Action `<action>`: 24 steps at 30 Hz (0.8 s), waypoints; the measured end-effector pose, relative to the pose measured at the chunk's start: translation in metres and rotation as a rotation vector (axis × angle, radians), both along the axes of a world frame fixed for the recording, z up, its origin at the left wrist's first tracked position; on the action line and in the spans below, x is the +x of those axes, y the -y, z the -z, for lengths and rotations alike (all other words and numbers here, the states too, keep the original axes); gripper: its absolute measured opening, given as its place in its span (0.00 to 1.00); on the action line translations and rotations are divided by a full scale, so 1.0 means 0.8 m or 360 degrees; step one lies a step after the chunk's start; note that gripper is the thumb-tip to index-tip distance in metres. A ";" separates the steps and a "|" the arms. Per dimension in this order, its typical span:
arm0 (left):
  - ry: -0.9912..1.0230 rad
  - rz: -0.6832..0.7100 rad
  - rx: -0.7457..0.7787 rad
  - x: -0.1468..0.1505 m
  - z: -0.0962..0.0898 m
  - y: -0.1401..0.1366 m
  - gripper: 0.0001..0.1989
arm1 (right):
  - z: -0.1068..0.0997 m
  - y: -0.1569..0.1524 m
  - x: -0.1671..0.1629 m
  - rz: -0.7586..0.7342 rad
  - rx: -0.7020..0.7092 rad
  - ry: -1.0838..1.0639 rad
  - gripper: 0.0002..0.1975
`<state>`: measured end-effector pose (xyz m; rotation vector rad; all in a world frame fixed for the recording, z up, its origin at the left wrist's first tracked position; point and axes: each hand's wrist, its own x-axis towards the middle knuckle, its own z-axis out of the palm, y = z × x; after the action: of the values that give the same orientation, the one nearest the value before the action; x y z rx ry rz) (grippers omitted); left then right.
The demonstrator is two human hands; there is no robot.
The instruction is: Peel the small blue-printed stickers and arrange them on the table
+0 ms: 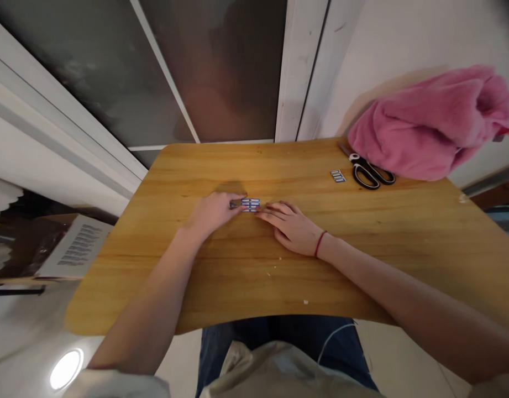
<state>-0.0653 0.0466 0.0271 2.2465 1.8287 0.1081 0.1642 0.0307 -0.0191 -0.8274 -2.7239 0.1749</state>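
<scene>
At the blue-and-white pieces (250, 205) from both sides

Curving left hand (213, 213) around the left end of the small block, near the middle of the tabletop (229, 287); cannot tell whether clamped on it. Resting right hand (295, 228) at the right end, fingers stretched out, not gripping. Seeing farther right another small set (337, 176), just beside scissors (359, 161), near pink cloth (420, 124).

A smooth, faintly glossy finish is shown by the yellow-brown wooden tabletop (233, 276), and soft, matt pile by the bunched pink plush cloth (428, 124). On the black-and-white-handled scissors (355, 158), smooth plastic grips (364, 165) are joined to metal blades (344, 149).
</scene>
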 end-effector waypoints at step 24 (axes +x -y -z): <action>0.2789 -0.0168 -0.1050 0.067 0.007 0.035 0.10 | -0.021 0.007 0.018 0.0401 -0.0038 -0.1043 0.13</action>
<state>-0.0114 0.0186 0.0214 0.7936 0.7067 0.9345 0.1786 0.0250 -0.0023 -0.9140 -1.9968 0.3534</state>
